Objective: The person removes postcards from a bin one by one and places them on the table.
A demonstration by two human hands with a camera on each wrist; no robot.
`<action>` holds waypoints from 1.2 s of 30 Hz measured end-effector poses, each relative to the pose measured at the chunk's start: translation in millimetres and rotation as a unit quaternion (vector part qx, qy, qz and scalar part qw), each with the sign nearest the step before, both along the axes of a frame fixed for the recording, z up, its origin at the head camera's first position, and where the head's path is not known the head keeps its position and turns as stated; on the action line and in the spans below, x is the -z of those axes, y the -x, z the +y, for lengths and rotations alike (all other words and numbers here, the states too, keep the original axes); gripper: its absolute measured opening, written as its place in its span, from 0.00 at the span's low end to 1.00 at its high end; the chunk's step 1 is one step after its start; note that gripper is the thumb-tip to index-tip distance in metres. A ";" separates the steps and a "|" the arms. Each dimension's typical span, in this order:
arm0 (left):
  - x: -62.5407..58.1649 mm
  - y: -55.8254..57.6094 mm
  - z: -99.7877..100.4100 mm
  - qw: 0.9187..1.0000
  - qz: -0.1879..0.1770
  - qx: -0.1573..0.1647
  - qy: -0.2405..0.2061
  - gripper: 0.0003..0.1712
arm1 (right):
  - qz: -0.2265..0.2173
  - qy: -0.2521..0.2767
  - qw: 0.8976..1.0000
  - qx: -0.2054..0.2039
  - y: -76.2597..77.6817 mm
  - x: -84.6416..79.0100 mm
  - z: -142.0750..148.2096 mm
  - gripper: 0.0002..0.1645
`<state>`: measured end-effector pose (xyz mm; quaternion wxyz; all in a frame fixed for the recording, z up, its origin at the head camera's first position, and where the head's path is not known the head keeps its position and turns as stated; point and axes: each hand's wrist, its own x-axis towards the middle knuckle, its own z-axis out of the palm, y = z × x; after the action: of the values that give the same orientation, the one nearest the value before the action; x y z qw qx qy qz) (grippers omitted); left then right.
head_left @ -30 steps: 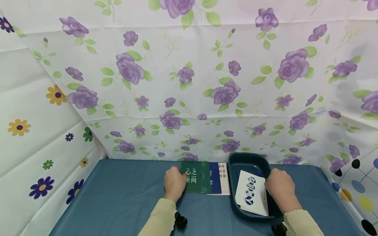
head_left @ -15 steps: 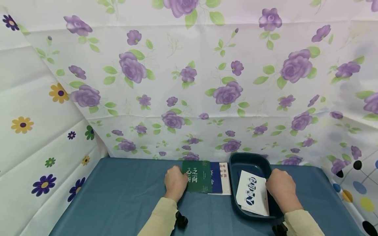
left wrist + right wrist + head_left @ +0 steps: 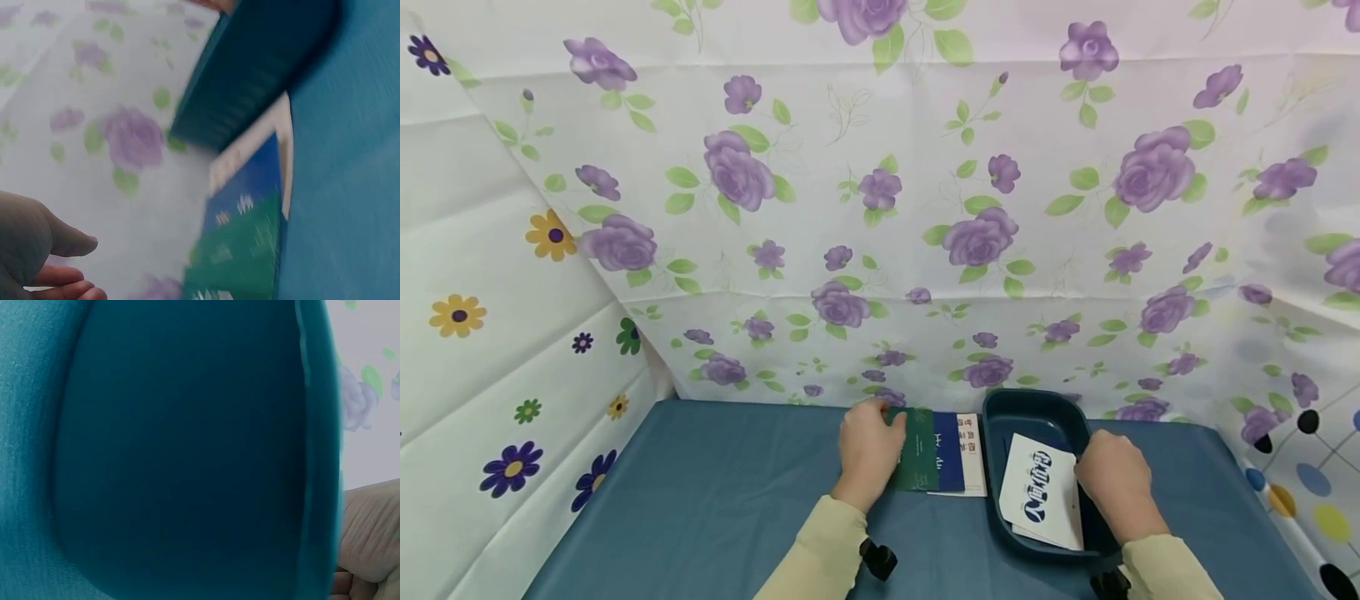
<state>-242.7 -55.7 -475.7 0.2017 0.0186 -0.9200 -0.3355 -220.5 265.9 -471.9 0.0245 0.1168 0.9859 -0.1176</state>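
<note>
My left hand hovers over the left part of a green book, covering its title in the head view. In the left wrist view that hand is apart from the books, thumb out and fingers loosely bent. Under the green book's right side lies a blue book, and a cream book shows at the far end of this overlapping row. My right hand grips the right rim of a dark teal tray. Inside the tray lie white printed cards, stacked and slightly fanned.
The tray stands just right of the cream book, on a blue-covered table. A white floral sheet rises behind the table, and a patterned sheet hangs along the left side. Both wrists carry small black cameras.
My left hand has come off the green book's left edge and moved slightly right and up over it, its thumb now spread. The right hand and tray have stayed put.
</note>
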 end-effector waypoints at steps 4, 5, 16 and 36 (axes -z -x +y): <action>-13.0 -5.8 18.6 0.999 0.028 0.027 0.001 0.12 | -0.004 0.001 1.000 0.001 0.5 0.0 0.1 0.09; -15.8 -7.4 23.3 0.999 0.031 0.035 0.000 0.13 | -0.004 0.001 1.000 0.001 0.5 0.0 0.1 0.09; -33.3 -26.1 74.5 0.994 0.032 0.102 0.005 0.20 | 0.003 -0.001 1.000 0.000 0.3 1.4 -0.2 0.09; -10.6 -38.5 148.4 0.978 -0.054 0.168 0.110 0.23 | 0.003 -0.005 1.000 -0.005 0.6 0.5 0.9 0.10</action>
<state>-204.2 92.7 -465.2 0.0932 -0.1401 -0.9508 -0.2601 -221.1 266.8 -472.4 0.0214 0.1121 0.9871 -0.1127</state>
